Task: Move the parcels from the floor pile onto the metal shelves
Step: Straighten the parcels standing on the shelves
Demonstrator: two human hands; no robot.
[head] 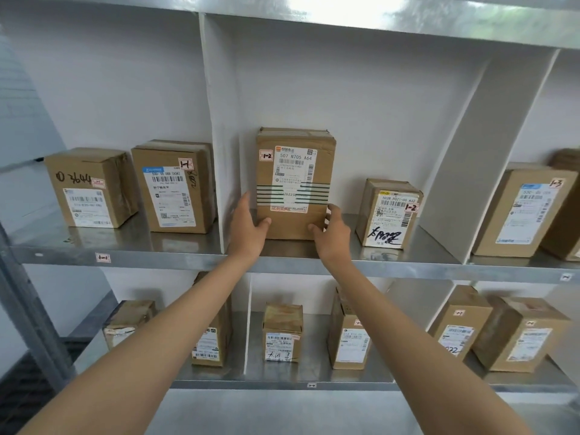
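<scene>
A tall cardboard parcel (295,183) is stood upright on the upper metal shelf (175,257), in the middle bay, its labelled face turned outward and its long axis vertical. It is flanked at its lower corners by both hands: the left hand (248,226) is laid against the lower left edge, at about eight o'clock from the parcel's centre, with the thumb on the front face and the fingers reaching along the side; the right hand (334,229) is set at about four o'clock, its thumb on the front and its fingers curled round the right edge. The box is thus lightly clasped between the two hands, neither being clearly nearer than the other. Its base appears to be seated on the shelf, though the contact line is partly hidden by the hands. A white divider (216,136) stands just beside it at nine o'clock, and a smaller parcel (389,213) is near at three o'clock. Release is judged to be the likely next step, with both hands to be drawn back toward six o'clock.
</scene>
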